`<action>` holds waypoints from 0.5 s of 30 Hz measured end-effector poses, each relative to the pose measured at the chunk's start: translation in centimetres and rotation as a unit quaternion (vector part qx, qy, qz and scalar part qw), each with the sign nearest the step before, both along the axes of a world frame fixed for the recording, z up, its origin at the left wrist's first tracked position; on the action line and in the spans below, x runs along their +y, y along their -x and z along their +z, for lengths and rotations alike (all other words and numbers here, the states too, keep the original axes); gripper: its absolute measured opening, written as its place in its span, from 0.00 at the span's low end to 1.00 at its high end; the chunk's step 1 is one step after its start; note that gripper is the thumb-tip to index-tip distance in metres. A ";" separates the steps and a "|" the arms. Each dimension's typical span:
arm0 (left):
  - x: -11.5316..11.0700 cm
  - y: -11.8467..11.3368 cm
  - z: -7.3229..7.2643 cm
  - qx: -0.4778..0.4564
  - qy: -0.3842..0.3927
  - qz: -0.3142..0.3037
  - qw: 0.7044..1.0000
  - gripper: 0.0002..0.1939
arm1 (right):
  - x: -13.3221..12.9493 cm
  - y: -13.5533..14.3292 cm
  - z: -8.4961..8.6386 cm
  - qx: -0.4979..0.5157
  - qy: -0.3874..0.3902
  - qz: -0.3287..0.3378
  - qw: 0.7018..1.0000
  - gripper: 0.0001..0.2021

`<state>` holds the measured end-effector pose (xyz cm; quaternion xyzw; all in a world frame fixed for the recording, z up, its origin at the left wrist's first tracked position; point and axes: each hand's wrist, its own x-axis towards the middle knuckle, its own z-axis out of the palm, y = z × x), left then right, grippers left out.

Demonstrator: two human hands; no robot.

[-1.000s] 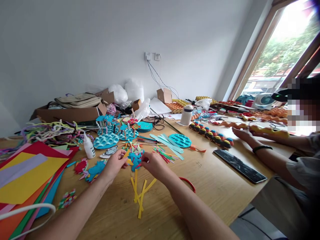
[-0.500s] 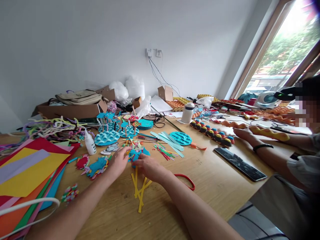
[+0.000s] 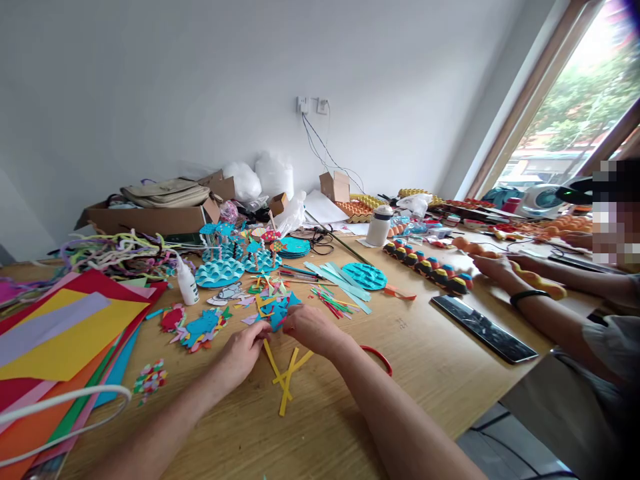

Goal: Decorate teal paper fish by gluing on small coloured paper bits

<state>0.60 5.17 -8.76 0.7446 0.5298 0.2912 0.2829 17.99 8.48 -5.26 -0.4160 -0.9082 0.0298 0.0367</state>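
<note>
My left hand is closed, its fingertips pinched near the end of a yellow paper strip beside the blue paper cutouts. What it grips is too small to make out. My right hand has its fingers bent together at the right edge of the blue cutouts; its fingertips are partly hidden. Several yellow paper strips lie crossed on the table below both hands. A white glue bottle stands to the left, near loose fish-shaped cutouts. Thin coloured strips lie beyond my right hand.
Coloured paper sheets fill the left side. Blue round bases with upright fish stand behind my hands. A phone, a white cup and a painted egg-carton strip are right. Another person's hands hold an orange carton strip.
My left hand has drawn back toward me from the blue cutouts, and a yellow strip now shows on them. My right hand has shifted slightly right. The camera view has turned a little.
</note>
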 end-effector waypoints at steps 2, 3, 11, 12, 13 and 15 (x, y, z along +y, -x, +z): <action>-0.1 0.0 0.0 -0.007 0.007 -0.010 1.000 0.17 | 0.1 -0.3 0.4 0.000 0.002 -0.018 1.000 0.10; -0.2 0.0 0.0 -0.010 0.010 -0.013 1.000 0.17 | 0.2 -0.5 0.5 0.001 0.000 -0.028 1.000 0.11; -1.2 -0.6 0.7 -0.006 0.028 -0.029 0.999 0.14 | 0.8 -2.1 1.4 0.050 -0.055 -0.189 0.979 0.13; -1.3 -0.6 0.9 -0.004 0.021 -0.030 0.999 0.13 | 0.6 -2.2 1.7 0.062 -0.068 -0.215 0.972 0.14; -1.4 -0.6 1.2 -0.005 0.005 -0.026 1.000 0.12 | 0.4 -2.3 2.1 0.073 -0.080 -0.233 0.966 0.16; -1.8 -0.5 2.0 -0.029 -0.037 -0.007 0.999 0.10 | -0.4 -2.2 2.8 0.108 -0.104 -0.238 0.959 0.17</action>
